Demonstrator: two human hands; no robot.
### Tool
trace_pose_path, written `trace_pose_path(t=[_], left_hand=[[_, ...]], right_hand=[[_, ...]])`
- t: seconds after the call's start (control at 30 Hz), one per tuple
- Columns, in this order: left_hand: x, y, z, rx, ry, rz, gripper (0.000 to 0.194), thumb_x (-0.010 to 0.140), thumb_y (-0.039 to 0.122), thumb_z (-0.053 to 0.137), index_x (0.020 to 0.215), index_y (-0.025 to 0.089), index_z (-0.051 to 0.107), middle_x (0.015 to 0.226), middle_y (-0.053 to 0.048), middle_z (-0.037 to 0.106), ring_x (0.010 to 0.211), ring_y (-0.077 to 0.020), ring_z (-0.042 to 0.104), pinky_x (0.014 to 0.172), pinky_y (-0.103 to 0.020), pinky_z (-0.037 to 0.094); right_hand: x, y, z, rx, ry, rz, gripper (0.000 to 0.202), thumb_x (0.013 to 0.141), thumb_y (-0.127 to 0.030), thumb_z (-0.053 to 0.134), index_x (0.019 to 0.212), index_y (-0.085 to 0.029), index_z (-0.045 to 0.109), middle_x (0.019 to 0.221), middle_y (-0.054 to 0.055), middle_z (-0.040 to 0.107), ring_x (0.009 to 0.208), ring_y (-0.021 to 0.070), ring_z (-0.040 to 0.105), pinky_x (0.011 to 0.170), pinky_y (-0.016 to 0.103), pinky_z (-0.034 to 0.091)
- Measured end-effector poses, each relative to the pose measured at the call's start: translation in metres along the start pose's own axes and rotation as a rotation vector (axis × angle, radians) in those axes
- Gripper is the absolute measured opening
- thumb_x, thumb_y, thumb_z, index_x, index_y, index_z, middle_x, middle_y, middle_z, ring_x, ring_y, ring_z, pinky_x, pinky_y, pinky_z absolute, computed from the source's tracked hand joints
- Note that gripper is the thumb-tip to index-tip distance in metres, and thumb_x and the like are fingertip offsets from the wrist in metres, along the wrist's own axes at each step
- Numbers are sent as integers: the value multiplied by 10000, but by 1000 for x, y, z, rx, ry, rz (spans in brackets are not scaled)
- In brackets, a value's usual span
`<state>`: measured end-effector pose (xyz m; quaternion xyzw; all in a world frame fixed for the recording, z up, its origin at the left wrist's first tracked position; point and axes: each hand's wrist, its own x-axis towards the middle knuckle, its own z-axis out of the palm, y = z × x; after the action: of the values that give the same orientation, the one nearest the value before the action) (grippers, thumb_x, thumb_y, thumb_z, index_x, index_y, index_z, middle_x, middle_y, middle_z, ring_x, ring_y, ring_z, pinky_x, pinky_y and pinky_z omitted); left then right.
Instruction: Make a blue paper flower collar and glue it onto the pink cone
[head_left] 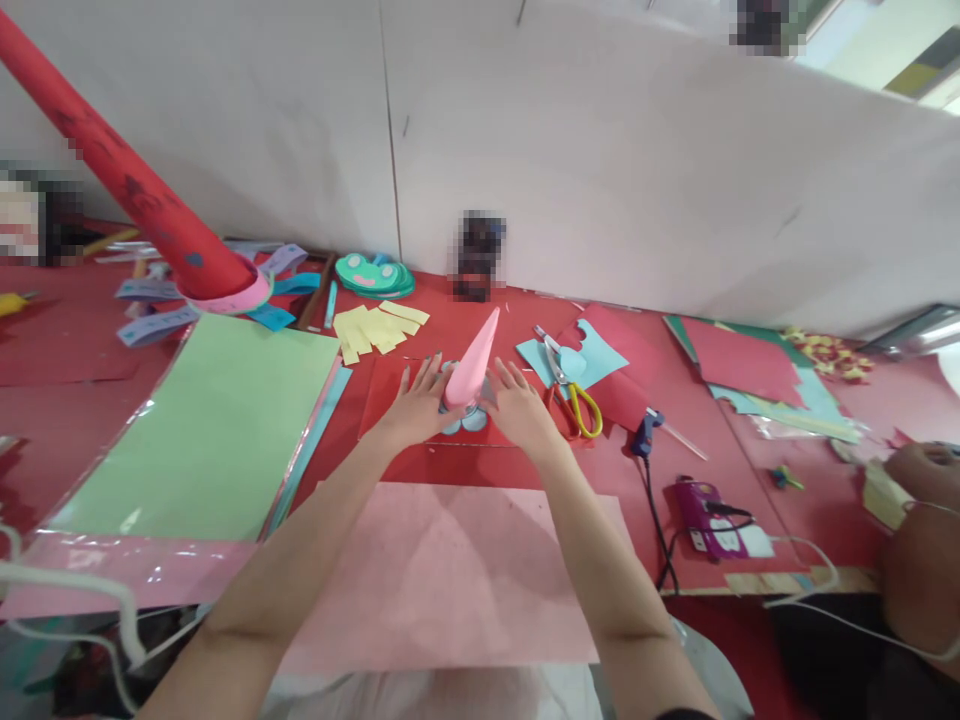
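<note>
A pink paper cone [472, 368] stands tilted, its tip to the upper right, on light-blue rounded paper shapes [471, 420] over a red sheet [379, 395]. My left hand [415, 405] lies at the left of the cone's base, fingers stretched out and spread. On the other side, my right hand [517, 405] reaches in with its fingers apart, close to the base and the blue shapes. Whether the fingertips press on the shapes, I cannot tell. Scissors [574, 400] with one yellow and one red handle lie right of my right hand, over cut light-blue paper [604, 345].
Yellow strips [375, 328], green frog-face cutouts [375, 275] and a green sheet pack [202, 430] lie left. A tall red cone [142, 190] leans there. Right are a glue gun [646, 432], its cord, a purple power strip [705, 515] and another person's arm [919, 560].
</note>
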<state>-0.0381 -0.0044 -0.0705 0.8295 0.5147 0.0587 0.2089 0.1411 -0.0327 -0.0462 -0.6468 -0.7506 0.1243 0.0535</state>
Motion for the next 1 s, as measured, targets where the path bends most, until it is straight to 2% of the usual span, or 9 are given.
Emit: trace_pose_path(t=[0.13, 0.3, 0.43, 0.57, 0.7, 0.8, 0.93, 1.0], left_hand=[[0, 4, 0, 102, -13, -58, 723, 893, 556, 374, 1483, 166, 224, 1575, -139, 112, 1454, -294, 69, 1155, -543, 67], [2, 2, 7, 138, 1, -80, 737, 869, 536, 438, 1483, 187, 227, 1572, -148, 128, 1453, -305, 81, 1146, -562, 61], [-1, -3, 5, 66, 9, -37, 818, 822, 542, 518, 1486, 188, 196, 1567, -177, 122, 1447, -346, 72, 1126, -600, 49], [-12, -7, -8, 4, -1, -40, 922, 748, 513, 638, 1480, 171, 194, 1569, -199, 68, 1444, -365, 27, 1124, -605, 27], [-21, 0, -15, -57, 128, -46, 811, 775, 452, 635, 1445, 198, 256, 1559, -182, 163, 1442, -346, 121, 1131, -599, 55], [-20, 14, -8, -157, 256, -60, 796, 764, 375, 663, 1430, 213, 258, 1497, -159, 333, 1404, -315, 267, 1140, -555, 152], [-12, 29, 7, -251, 409, -47, 758, 749, 333, 683, 1395, 174, 320, 1355, -163, 489, 1273, -305, 449, 1060, -457, 360], [-8, 31, 10, -292, 438, -44, 717, 762, 297, 668, 1387, 181, 336, 1310, -155, 526, 1225, -296, 495, 1025, -444, 399]], right_hand=[[-10, -6, 25, -46, 92, 13, 511, 952, -367, 381, 1403, -129, 414, 1533, 136, 276, 1433, 324, 205, 1114, 507, 288], [-15, -8, 47, -23, 117, 59, 550, 943, -404, 391, 1432, -153, 364, 1541, 142, 248, 1437, 344, 176, 1107, 574, 246], [-16, -3, 44, 61, 111, 46, 566, 931, -402, 421, 1434, -151, 358, 1542, 167, 231, 1442, 338, 161, 1105, 588, 240], [-14, 12, 34, 224, 91, 51, 517, 926, -339, 419, 1407, -150, 403, 1532, 158, 272, 1439, 308, 194, 1112, 548, 277], [-9, 22, 31, 398, 187, -10, 515, 901, -219, 387, 1408, -133, 388, 1495, 134, 365, 1420, 221, 273, 1145, 448, 278], [-6, 18, 36, 508, 216, -32, 582, 858, -141, 364, 1438, -150, 321, 1483, 100, 394, 1385, 176, 346, 1138, 402, 296], [-11, 4, 41, 493, 198, 26, 572, 829, -119, 383, 1400, -145, 375, 1426, 107, 473, 1333, 194, 426, 1102, 415, 339], [-17, -4, 42, 431, 206, 62, 539, 832, -116, 392, 1371, -113, 412, 1379, 135, 521, 1305, 210, 459, 1100, 426, 332]])
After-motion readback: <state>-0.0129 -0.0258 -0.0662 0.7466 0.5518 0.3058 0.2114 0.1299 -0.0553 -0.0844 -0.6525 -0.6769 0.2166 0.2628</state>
